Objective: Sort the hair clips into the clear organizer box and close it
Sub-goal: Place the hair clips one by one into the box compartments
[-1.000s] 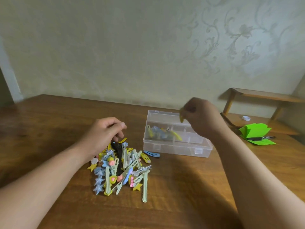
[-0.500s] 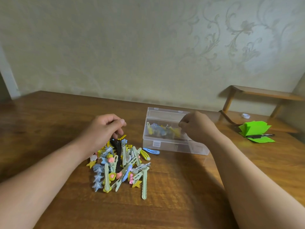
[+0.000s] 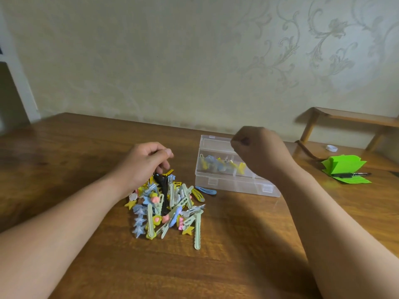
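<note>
Wood of the desk (image 3: 237,266) runs back to a pale patterned wall (image 3: 172,61). Its far edge passes just behind the box (image 3: 228,184), and its far left corner lies well away from the pile (image 3: 168,208). The clear box stands right of the pile with its lid laid back, and yellow and blue clips (image 3: 216,165) show in its left and middle compartments. 1 blue clip (image 3: 206,190) lies between the pile and the box's front-left corner.

The left hand (image 3: 144,164) curls over the pile's far end, fingertips down by a black clip (image 3: 163,190); I cannot tell whether it grasps one. The right hand (image 3: 259,149) hangs clenched and blurred above the box, nothing showing in it.

Open wood spreads between the 2 forearms. Further right lies green paper (image 3: 343,167) with a pen (image 3: 349,174) on it, near a white ring (image 3: 331,148) and a low shelf (image 3: 354,117).
</note>
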The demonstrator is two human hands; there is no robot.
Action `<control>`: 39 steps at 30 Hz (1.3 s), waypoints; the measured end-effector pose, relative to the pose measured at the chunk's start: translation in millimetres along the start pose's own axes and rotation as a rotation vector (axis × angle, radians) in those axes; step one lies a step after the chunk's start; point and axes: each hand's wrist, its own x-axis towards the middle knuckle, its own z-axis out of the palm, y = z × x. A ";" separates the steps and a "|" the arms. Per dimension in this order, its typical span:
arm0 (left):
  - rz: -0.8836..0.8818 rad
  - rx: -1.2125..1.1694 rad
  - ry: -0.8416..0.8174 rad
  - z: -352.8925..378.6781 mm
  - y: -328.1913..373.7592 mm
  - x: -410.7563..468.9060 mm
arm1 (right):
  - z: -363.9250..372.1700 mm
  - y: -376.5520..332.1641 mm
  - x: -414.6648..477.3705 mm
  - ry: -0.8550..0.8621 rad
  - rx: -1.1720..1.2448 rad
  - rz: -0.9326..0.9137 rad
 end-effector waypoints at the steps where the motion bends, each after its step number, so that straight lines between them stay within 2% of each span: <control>1: -0.001 -0.002 0.001 0.1 -0.2 -0.3 | -2.4 -9.4 -2.7 -0.017 0.017 -0.045; 6: -0.004 -0.047 -0.004 0.7 1.7 -0.1 | -12.0 -52.9 -19.3 -0.309 -0.061 -0.250; 10: 0.016 -0.035 -0.010 -1.0 -0.3 0.0 | 4.6 -66.3 -32.4 -0.478 -0.213 -0.313; 15: 0.012 -0.026 -0.005 -0.9 0.8 -0.2 | 23.4 -70.6 -40.0 -0.475 -0.364 -0.344; 27: 0.006 0.001 -0.008 -0.5 1.0 0.3 | 14.9 -81.7 -51.2 -0.423 -0.458 -0.377; 31: 0.002 -0.017 -0.003 -0.4 0.9 -0.6 | -4.9 -72.3 -36.0 -0.427 -0.295 -0.239; 36: -0.005 -0.034 0.004 2.7 0.8 0.7 | -31.6 -11.4 0.2 -0.132 0.043 0.135; 39: -0.005 -0.024 -0.007 3.0 1.9 0.5 | -26.1 22.8 5.4 -0.052 0.030 0.253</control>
